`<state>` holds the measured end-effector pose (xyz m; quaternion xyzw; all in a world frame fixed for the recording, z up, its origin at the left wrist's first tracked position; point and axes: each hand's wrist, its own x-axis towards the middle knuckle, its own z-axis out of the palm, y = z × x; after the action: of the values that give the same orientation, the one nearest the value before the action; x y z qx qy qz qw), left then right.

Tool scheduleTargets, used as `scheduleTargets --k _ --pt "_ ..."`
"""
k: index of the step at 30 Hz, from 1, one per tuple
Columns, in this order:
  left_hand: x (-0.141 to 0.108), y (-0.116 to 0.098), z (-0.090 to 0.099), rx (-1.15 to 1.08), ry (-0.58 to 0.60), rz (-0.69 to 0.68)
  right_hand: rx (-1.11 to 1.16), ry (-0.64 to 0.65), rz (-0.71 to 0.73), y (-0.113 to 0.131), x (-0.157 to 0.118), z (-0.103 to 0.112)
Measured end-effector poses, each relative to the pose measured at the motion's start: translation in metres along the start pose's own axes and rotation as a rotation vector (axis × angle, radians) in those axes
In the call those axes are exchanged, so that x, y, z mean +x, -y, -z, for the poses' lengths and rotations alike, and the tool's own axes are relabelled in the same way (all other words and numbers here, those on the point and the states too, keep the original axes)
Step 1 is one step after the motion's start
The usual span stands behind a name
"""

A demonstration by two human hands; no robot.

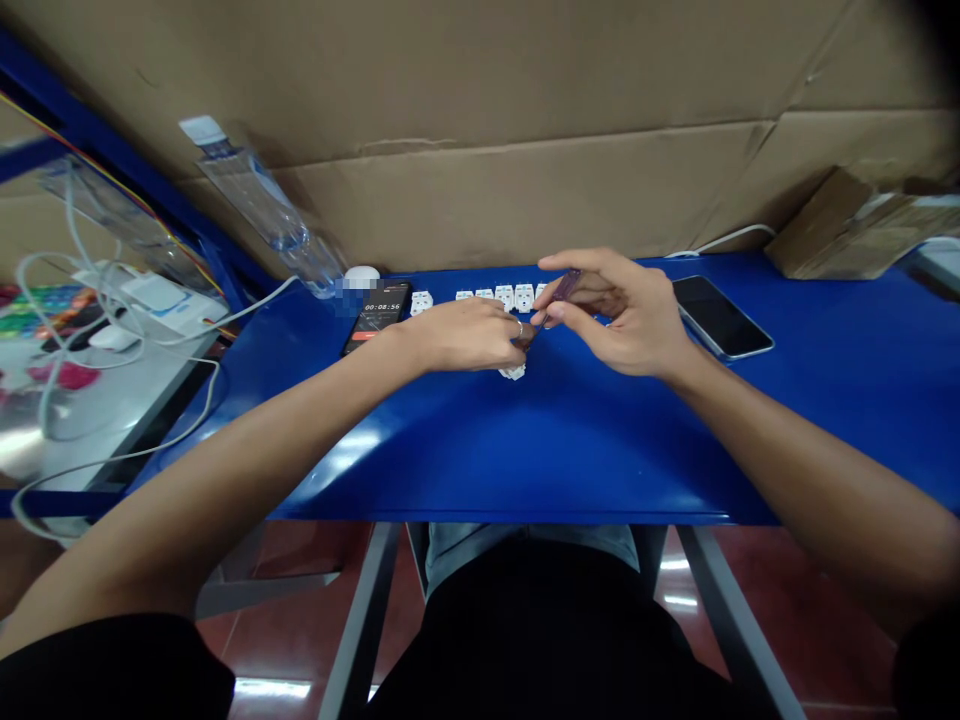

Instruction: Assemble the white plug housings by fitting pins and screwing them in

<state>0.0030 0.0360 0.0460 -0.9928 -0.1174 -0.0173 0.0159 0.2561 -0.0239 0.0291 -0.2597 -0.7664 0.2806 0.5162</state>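
My right hand (626, 315) pinches a small screwdriver with a dark purple handle (567, 284), its shaft slanting down to the left toward my other hand. My left hand (472, 335), with a ring on one finger, is closed over a white piece (513, 371) that shows just below its fingers. Behind the hands, several small white parts (504, 297) stand in a row on the blue table (525, 450). One more white part (421, 302) sits apart, left of the row. The screwdriver's tip is too small to make out.
A phone showing a timer (382, 312), a white rounded case (361, 275) and a clear bottle (262, 205) are at the left. At the right lie a dark-screened phone (721, 318) and a cardboard box (832, 225). White cables (135, 455) run over the left side table.
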Motion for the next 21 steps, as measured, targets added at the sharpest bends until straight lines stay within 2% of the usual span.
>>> scheduleTargets --k 3,6,10,12,14,17,19,21 --pt "-0.009 0.004 -0.001 -0.019 -0.058 -0.038 0.018 -0.02 0.0 0.002 0.001 0.005" --pt "-0.025 -0.002 0.0 -0.014 -0.116 0.05 0.04 -0.034 0.003 0.004 0.002 0.007" --pt "-0.043 -0.039 -0.009 0.01 -0.222 0.325 0.027 -0.028 -0.008 0.003 0.001 0.006" --pt "-0.047 -0.059 -0.02 0.049 -0.188 0.347 0.019 -0.02 -0.009 0.0 0.0 0.005" --pt "-0.048 -0.068 -0.03 0.117 -0.192 0.339 0.017 -0.009 -0.004 -0.003 0.0 0.005" --pt "-0.046 -0.052 -0.038 0.115 -0.164 0.241 0.018 -0.001 0.004 -0.006 -0.002 0.005" --pt "-0.045 -0.032 -0.037 0.01 -0.171 0.12 0.007 -0.001 0.002 -0.006 -0.002 0.005" --pt "-0.046 -0.015 -0.034 -0.13 -0.206 0.071 -0.002 -0.008 0.008 -0.006 -0.003 0.005"
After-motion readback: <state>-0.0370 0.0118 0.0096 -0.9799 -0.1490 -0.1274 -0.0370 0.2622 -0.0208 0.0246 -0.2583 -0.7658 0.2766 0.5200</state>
